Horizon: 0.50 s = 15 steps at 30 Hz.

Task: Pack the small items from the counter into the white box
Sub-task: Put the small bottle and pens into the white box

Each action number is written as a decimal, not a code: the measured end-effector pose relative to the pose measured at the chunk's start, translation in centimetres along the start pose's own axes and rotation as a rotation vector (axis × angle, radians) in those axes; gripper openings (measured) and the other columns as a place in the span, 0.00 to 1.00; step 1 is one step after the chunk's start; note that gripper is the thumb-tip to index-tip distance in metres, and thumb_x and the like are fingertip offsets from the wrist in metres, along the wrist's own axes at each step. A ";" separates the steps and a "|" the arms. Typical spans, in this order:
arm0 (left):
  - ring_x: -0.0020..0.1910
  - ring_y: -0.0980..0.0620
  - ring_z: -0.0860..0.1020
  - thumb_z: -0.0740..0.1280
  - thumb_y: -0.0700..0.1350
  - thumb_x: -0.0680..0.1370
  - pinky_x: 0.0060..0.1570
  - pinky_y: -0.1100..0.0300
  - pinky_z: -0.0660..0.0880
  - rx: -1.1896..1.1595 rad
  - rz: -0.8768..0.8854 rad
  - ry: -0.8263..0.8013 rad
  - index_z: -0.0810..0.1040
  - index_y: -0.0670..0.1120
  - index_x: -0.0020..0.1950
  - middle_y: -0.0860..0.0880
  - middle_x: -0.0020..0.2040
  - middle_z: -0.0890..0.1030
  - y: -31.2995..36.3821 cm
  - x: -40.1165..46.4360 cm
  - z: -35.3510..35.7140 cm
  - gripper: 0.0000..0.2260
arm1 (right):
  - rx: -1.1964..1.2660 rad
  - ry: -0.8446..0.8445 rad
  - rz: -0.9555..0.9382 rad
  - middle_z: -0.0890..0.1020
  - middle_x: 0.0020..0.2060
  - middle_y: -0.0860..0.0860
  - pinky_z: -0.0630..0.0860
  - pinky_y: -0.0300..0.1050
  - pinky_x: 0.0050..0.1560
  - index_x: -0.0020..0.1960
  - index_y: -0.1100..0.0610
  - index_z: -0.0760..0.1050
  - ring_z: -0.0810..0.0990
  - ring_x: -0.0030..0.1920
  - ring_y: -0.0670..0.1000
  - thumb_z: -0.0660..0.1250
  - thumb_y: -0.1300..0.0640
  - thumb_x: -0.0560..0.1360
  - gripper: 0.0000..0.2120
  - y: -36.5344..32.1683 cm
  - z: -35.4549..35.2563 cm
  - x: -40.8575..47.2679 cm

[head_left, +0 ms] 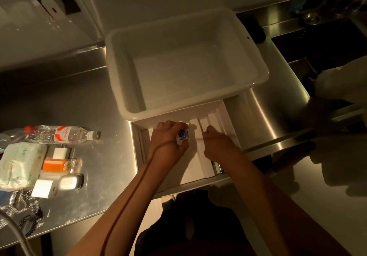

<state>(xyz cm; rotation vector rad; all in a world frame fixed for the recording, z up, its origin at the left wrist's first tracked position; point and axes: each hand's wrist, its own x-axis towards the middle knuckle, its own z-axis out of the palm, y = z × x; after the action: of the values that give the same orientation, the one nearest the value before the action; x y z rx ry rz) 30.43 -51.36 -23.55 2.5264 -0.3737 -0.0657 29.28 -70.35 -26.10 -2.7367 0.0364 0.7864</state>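
Observation:
The shallow white box (pixel 137 156) lies open at the counter's front edge, with upright white dividers inside. My left hand (pixel 166 142) is over its far left part, shut on a small blue-and-white item (pixel 182 134). My right hand (pixel 218 146) is beside it, fingers curled on a white divider (pixel 200 148) in the box. The other small items lie on the counter at the left: a white charger (pixel 59 153), an orange packet (pixel 54 165), a white cube (pixel 44 188), a small shiny case (pixel 70 181) and a tissue pack (pixel 19 164).
A deep white plastic tub (pixel 119 77) stands right behind the box. A plastic water bottle (pixel 63 134) lies on its side at the left, and a metal chain (pixel 17 204) lies near the front left edge. A steel sink (pixel 317 43) is at the right.

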 end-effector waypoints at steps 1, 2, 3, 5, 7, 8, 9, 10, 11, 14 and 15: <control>0.52 0.45 0.75 0.75 0.46 0.69 0.48 0.48 0.76 0.005 0.002 -0.009 0.81 0.53 0.59 0.49 0.54 0.81 0.1 0.2 0.3 0.19 | -0.001 0.010 -0.008 0.70 0.63 0.53 0.73 0.44 0.44 0.60 0.58 0.73 0.77 0.47 0.54 0.65 0.66 0.73 0.16 0.1 0.1 -0.2; 0.53 0.45 0.75 0.75 0.46 0.69 0.48 0.47 0.76 0.010 0.005 -0.020 0.81 0.53 0.59 0.49 0.54 0.81 0.2 0.4 0.6 0.18 | -0.004 0.015 -0.014 0.69 0.65 0.53 0.75 0.45 0.46 0.61 0.58 0.74 0.78 0.49 0.55 0.65 0.66 0.73 0.17 0.1 0.2 -0.3; 0.53 0.45 0.75 0.74 0.46 0.70 0.48 0.47 0.76 0.016 0.008 -0.032 0.81 0.53 0.60 0.49 0.55 0.81 0.3 0.7 0.9 0.18 | -0.002 0.017 -0.016 0.68 0.68 0.54 0.77 0.47 0.50 0.64 0.59 0.73 0.79 0.53 0.57 0.65 0.65 0.73 0.19 0.1 0.2 -0.5; 0.53 0.45 0.75 0.74 0.47 0.71 0.47 0.47 0.76 0.027 0.018 -0.052 0.81 0.53 0.60 0.50 0.55 0.81 0.4 1.2 1.6 0.17 | 0.023 0.013 -0.016 0.63 0.74 0.54 0.77 0.51 0.59 0.70 0.59 0.70 0.78 0.61 0.59 0.66 0.65 0.73 0.25 0.2 0.1 -0.8; 0.52 0.46 0.76 0.74 0.46 0.72 0.46 0.49 0.76 0.035 0.035 -0.061 0.82 0.53 0.60 0.49 0.55 0.81 0.7 1.7 2.5 0.17 | 0.062 0.033 -0.023 0.63 0.75 0.53 0.76 0.51 0.60 0.70 0.58 0.70 0.76 0.64 0.58 0.66 0.64 0.73 0.25 0.3 -0.1 -1.1; 0.52 0.46 0.76 0.74 0.45 0.72 0.45 0.50 0.77 0.034 0.044 -0.063 0.82 0.52 0.60 0.49 0.54 0.82 0.9 1.9 3.0 0.16 | 0.077 0.055 -0.032 0.66 0.73 0.53 0.77 0.51 0.60 0.67 0.58 0.72 0.76 0.63 0.58 0.66 0.64 0.73 0.22 0.3 -0.2 -1.3; 0.52 0.45 0.76 0.74 0.45 0.72 0.45 0.50 0.77 0.034 0.051 -0.068 0.82 0.52 0.60 0.49 0.54 0.82 1.1 2.2 3.4 0.16 | 0.089 0.079 -0.038 0.69 0.70 0.54 0.77 0.50 0.59 0.64 0.58 0.73 0.76 0.61 0.58 0.66 0.63 0.74 0.19 0.4 -0.2 -1.6; 0.52 0.45 0.77 0.74 0.45 0.73 0.46 0.51 0.76 0.042 0.057 -0.077 0.82 0.51 0.60 0.48 0.54 0.82 1.5 2.5 3.8 0.16 | 0.097 0.095 -0.037 0.71 0.66 0.54 0.77 0.50 0.58 0.61 0.58 0.74 0.76 0.60 0.57 0.66 0.62 0.74 0.16 0.5 -0.2 -1.8; 0.52 0.45 0.77 0.74 0.45 0.74 0.46 0.51 0.76 0.058 0.060 -0.091 0.82 0.51 0.61 0.48 0.55 0.82 1.8 2.9 4.2 0.16 | 0.098 0.102 -0.033 0.73 0.63 0.54 0.76 0.50 0.57 0.60 0.58 0.75 0.76 0.59 0.57 0.66 0.62 0.74 0.14 0.5 -0.2 -2.1; 0.52 0.45 0.77 0.72 0.46 0.76 0.47 0.52 0.75 0.103 0.067 -0.139 0.81 0.52 0.64 0.48 0.57 0.83 2.6 3.8 5.2 0.16 | 0.132 0.135 -0.030 0.76 0.59 0.54 0.75 0.48 0.58 0.60 0.57 0.76 0.75 0.58 0.55 0.66 0.60 0.76 0.13 0.4 -0.1 -3.0; 0.53 0.45 0.76 0.71 0.46 0.77 0.47 0.52 0.75 0.113 0.070 -0.158 0.81 0.52 0.65 0.48 0.58 0.82 3.0 4.1 5.5 0.16 | 0.143 0.153 -0.034 0.77 0.59 0.54 0.75 0.48 0.59 0.60 0.57 0.76 0.75 0.59 0.55 0.66 0.60 0.76 0.13 0.4 -0.1 -3.1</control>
<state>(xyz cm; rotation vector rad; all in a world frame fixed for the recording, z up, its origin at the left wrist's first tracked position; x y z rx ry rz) 32.89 -57.85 -26.35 2.6244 -0.5423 -0.2243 26.61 -70.94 -24.50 -2.6478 0.0751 0.5425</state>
